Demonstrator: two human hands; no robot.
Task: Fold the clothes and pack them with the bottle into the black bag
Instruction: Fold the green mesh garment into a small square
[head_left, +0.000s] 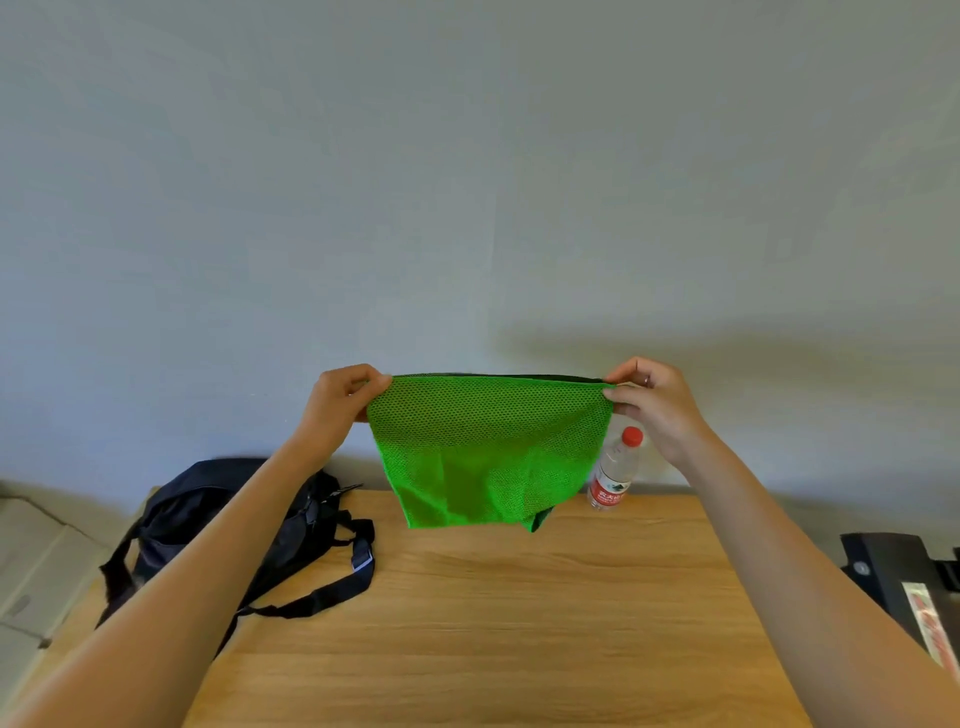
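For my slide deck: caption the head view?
Both hands hold green mesh shorts above a wooden table.

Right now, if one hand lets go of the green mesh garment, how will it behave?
The green mesh garment probably flops down limp, since it sags between the left hand and right hand. It looks thin, so likely light.

The left forearm hides part of the black bag (208, 512) — the bottle (613, 470) label's print is illegible.
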